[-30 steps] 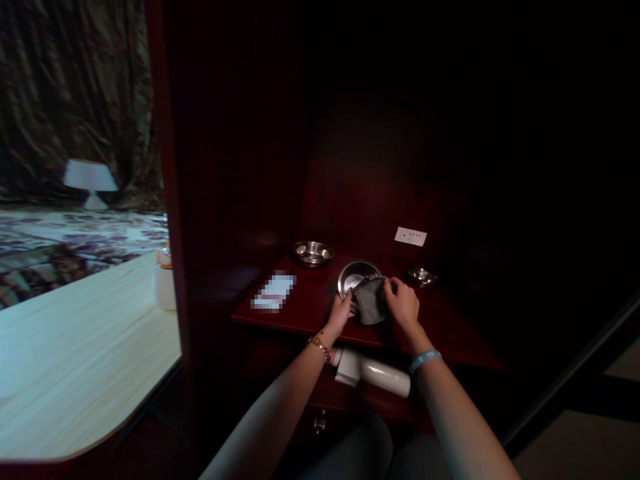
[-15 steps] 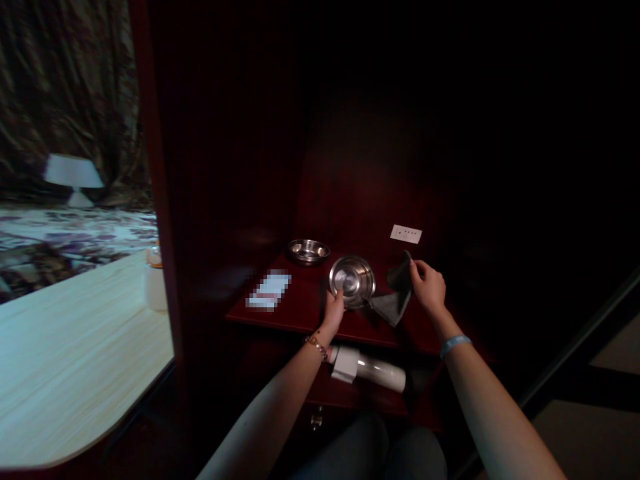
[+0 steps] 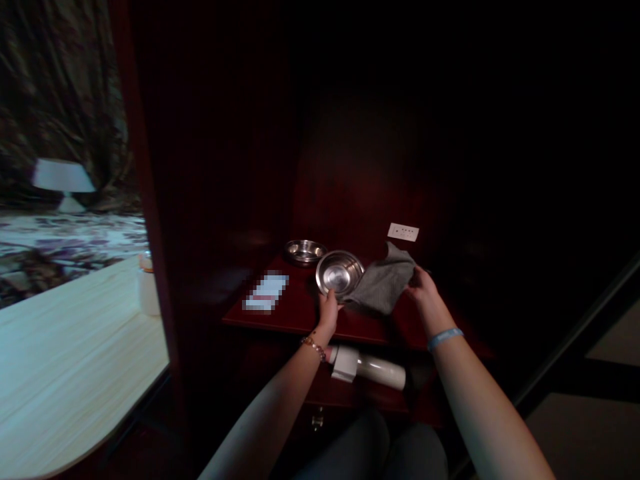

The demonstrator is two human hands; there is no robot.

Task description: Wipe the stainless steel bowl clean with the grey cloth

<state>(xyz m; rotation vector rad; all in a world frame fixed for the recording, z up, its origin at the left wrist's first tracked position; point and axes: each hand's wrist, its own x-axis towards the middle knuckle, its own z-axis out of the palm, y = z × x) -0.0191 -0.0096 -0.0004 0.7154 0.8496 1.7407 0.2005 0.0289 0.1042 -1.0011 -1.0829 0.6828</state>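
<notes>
A shiny steel bowl (image 3: 340, 273) is tilted toward me above the dark red desk (image 3: 295, 313). My left hand (image 3: 329, 312) grips its near rim, thumb on the inside. A grey cloth (image 3: 385, 280) spreads out to the right of the bowl, one corner close to my left fingers. Behind the cloth's right edge, my right hand (image 3: 423, 285) holds it, its fingers partly hidden. A second steel bowl (image 3: 306, 252) rests upright on the desk, behind and left of the held one.
A blurred-out white rectangle (image 3: 267, 291) lies at the desk's left. Below, a shelf holds a pale bottle (image 3: 383, 371) on its side and a white box (image 3: 345, 363). A socket (image 3: 403, 231) is on the back wall. Left of the partition stands a light wooden table (image 3: 85, 360).
The cloth has gone from hanging bunched to spread wide between my hands. My right hand has moved slightly left and turned; the held bowl has shifted a little left.
</notes>
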